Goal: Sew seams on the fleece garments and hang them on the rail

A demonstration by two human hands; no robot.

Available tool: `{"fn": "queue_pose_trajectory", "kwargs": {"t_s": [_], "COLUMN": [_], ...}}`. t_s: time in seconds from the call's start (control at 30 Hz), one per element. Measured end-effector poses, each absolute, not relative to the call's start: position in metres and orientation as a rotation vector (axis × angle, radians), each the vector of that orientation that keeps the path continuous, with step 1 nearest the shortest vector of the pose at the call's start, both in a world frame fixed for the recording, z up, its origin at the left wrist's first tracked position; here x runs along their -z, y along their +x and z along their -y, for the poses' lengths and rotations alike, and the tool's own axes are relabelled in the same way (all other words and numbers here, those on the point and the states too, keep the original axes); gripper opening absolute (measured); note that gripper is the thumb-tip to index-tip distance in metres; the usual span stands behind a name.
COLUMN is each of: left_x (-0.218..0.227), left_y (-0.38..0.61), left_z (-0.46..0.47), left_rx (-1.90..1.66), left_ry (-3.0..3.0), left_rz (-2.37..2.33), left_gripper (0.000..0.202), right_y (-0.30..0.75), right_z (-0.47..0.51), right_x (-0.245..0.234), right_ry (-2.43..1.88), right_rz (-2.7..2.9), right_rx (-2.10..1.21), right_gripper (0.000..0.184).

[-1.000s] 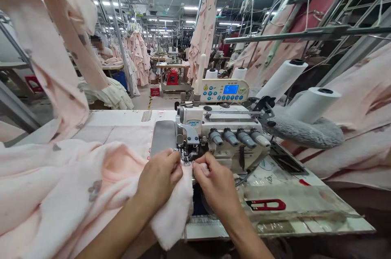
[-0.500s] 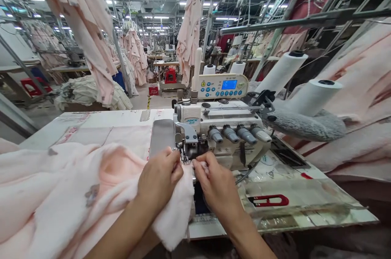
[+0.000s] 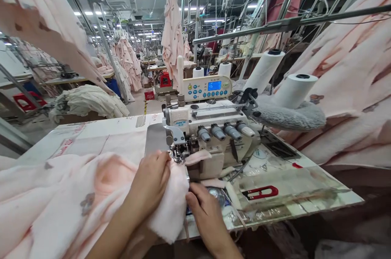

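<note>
Under rows of hanging pink garments, pressed left hand [image 3: 151, 181] open-palmed on pink fleece [image 3: 61, 198] to steady it at the table's [image 3: 97, 128] overlock machine [image 3: 214, 128], with right hand [image 3: 204, 214] against its hem, grip untellable.

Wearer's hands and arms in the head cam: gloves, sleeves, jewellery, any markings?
Left hand and right hand are both ungloved, with no rings showing. No watch, band or strap shows at either wrist. Both forearms are uncovered down to the frame edge, with no sleeve in view. No tape, tattoos or markings are visible.
</note>
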State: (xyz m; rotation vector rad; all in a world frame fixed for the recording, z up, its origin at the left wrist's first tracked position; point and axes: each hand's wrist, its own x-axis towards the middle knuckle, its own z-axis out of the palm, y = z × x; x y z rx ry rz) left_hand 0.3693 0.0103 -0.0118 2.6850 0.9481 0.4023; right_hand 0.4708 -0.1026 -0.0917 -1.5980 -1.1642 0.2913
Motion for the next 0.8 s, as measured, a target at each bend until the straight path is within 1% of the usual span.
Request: {"fn": "queue_pose_trajectory", "kwargs": {"t_s": [0.03, 0.07, 0.13, 0.27, 0.33, 0.43, 0.57, 0.8], "left_x": [0.012, 0.012, 0.013, 0.014, 0.017, 0.026, 0.037, 0.031], "left_y": [0.369, 0.368, 0.369, 0.369, 0.367, 0.363, 0.361, 0.363], "left_z": [-0.012, -0.013, -0.015, -0.008, 0.000, 0.016, 0.026, 0.019], "left_rx": [-0.439, -0.476, -0.536, -0.612, -0.720, -0.854, -0.745, -0.603], "left_ry": [2.649, 2.618, 2.573, 2.598, 2.724, 2.943, 3.121, 3.164], "left_rz": [-0.931, -0.923, -0.927, -0.971, -1.008, -0.890, -0.776, -0.775], "left_gripper": [0.019, 0.018, 0.017, 0.016, 0.017, 0.023, 0.041, 0.043], "right_y": [0.467, 0.464, 0.459, 0.456, 0.457, 0.460, 0.464, 0.468], "right_z": [0.099, 0.096, 0.091, 0.094, 0.098, 0.101, 0.100, 0.098], "right_x": [0.093, 0.093, 0.088, 0.081, 0.084, 0.090, 0.093, 0.091], "right_ry": [-1.564, -1.521, -1.427, -1.271, -1.220, -1.161, -1.154, -1.213], "right_rz": [1.120, 1.040, 0.858, 0.725, 0.722, 0.703, 0.712, 0.728], "right_rx": [-0.505, -0.641, -0.740, -0.800, -0.894, -0.989, -1.030, -0.985], "right_gripper": [0.048, 0.052, 0.050, 0.042, 0.040, 0.040, 0.040, 0.043]}}
